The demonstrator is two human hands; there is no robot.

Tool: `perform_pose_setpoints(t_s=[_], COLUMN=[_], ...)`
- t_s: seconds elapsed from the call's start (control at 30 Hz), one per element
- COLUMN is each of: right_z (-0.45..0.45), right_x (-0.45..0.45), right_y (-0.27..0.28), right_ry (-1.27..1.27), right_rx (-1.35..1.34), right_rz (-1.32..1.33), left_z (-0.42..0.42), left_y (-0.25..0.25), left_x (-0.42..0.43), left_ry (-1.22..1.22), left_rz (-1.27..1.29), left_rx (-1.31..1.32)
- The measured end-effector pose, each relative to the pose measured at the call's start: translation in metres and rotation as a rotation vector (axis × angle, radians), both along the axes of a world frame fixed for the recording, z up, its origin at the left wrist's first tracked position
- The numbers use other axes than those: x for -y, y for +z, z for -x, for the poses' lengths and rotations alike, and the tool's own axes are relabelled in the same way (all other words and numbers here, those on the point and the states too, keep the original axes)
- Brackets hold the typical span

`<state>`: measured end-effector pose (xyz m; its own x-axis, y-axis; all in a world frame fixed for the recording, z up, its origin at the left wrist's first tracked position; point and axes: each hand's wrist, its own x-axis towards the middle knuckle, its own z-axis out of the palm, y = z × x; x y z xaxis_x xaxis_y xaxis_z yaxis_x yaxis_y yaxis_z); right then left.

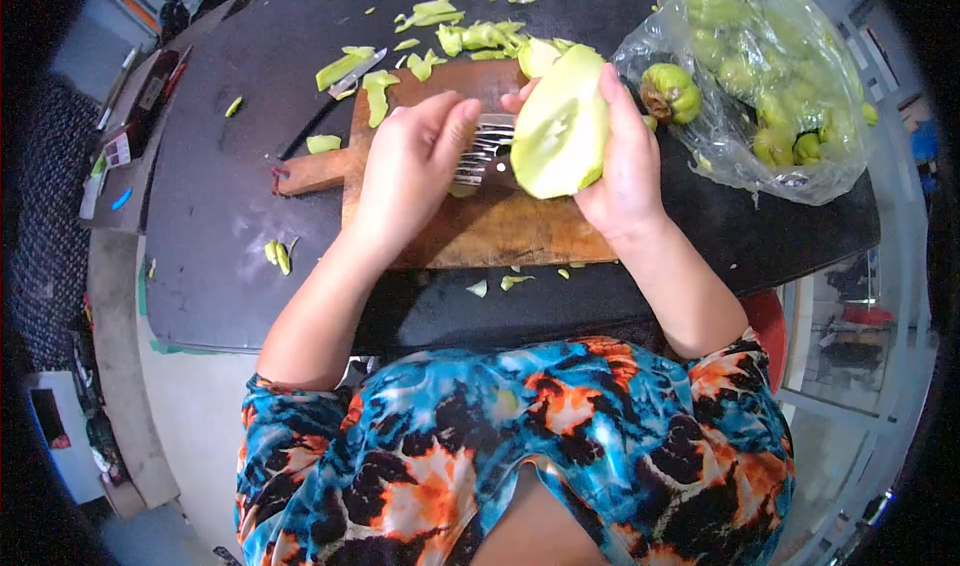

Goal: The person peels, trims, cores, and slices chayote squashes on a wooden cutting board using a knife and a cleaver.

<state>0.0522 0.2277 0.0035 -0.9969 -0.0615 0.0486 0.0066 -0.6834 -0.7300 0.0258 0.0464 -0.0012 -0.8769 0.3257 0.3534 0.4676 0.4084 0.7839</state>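
Observation:
In my right hand [625,156] is a peeled, halved pale green fruit [562,131]. Its cut face, with a shallow hollow in the middle, is turned up; my thumb lies along its right edge. My left hand [425,156] is closed around a shiny ridged metal blade [487,146], whose handle is hidden by my fingers. The blade is close to the fruit's left edge; I cannot tell whether they touch. Both hands are above a wooden cutting board [450,241]. Behind the held half lies another pale green piece [540,58].
A clear plastic bag [815,181] of green fruits is at the right, with one brown-ended fruit [670,94] at its mouth. Green peelings [480,36] are strewn behind the board. A knife [355,76] lies to its left on the black table [220,236].

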Motion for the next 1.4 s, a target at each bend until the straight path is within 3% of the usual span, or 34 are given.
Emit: perform_pose_setpoints(t_s=[0.07, 0.1, 0.13, 0.33, 0.4, 0.53, 0.57, 0.73, 0.83, 0.93, 1.0, 1.1, 1.13, 1.2, 1.23, 1.33, 1.4], right_z=[0.009, 0.014, 0.015, 0.026, 0.026, 0.024, 0.018, -0.013, -0.021, -0.027, -0.035, -0.045, -0.050, -0.067, -0.087, -0.106, -0.142], right_x=[-0.003, -0.005, -0.001, 0.035, 0.034, 0.011, 0.003, -0.019, -0.014, -0.011, -0.011, -0.030, -0.041, -0.075, -0.094, -0.191, -0.238], right_y=[0.004, 0.006, 0.010, 0.009, 0.007, -0.007, -0.007, -0.004, 0.004, 0.003, 0.009, 0.007, 0.005, 0.010, 0.025, 0.001, -0.002], right_ry=[-0.016, -0.034, -0.008, -0.055, -0.104, -0.241, -0.194, 0.023, 0.024, -0.033, 0.027, -0.031, -0.066, -0.137, -0.102, -0.096, -0.096], right_rx=[-0.064, -0.062, -0.076, -0.154, -0.225, -0.511, -0.465, -0.164, -0.235, -0.328, -0.127, -0.126, -0.171, -0.249, -0.170, -0.188, -0.152], right_rz=[-0.042, -0.065, -0.075, -0.201, -0.423, -0.899, -0.938, -0.916, -0.866, -1.002, -0.790, -0.642, -0.607, -0.657, -0.688, -0.750, -0.893], left_z=[0.011, 0.018, 0.018, -0.009, -0.006, 0.008, 0.010, 0.014, 0.003, -0.009, -0.015, -0.016, -0.017, -0.009, -0.013, -0.020, -0.057], left_y=[-0.010, -0.013, -0.013, 0.007, 0.008, 0.000, 0.000, -0.012, -0.011, -0.016, -0.008, -0.003, 0.001, 0.000, 0.002, -0.013, -0.008], left_x=[0.011, 0.012, 0.016, 0.004, 0.004, 0.017, 0.020, 0.016, 0.009, -0.001, -0.003, 0.001, 0.003, 0.007, 0.004, -0.079, -0.148], left_ry=[-0.024, -0.120, -0.235, -0.330, -0.346, -0.266, -0.276, -0.275, -0.356, -0.406, -0.310, -0.207, -0.161, -0.065, 0.008, -0.206, -0.576], left_rz=[-0.279, -0.354, -0.539, -0.567, -0.629, -0.723, -0.790, -0.638, -0.421, -0.545, -0.499, -0.479, -0.503, -0.305, -0.289, -0.316, -0.255], left_rx=[0.223, 0.196, 0.336, 0.488, 0.606, 0.591, 0.616, 0.511, 0.458, 0.496, 0.436, 0.263, 0.236, 0.112, 0.258, 0.236, 0.412])
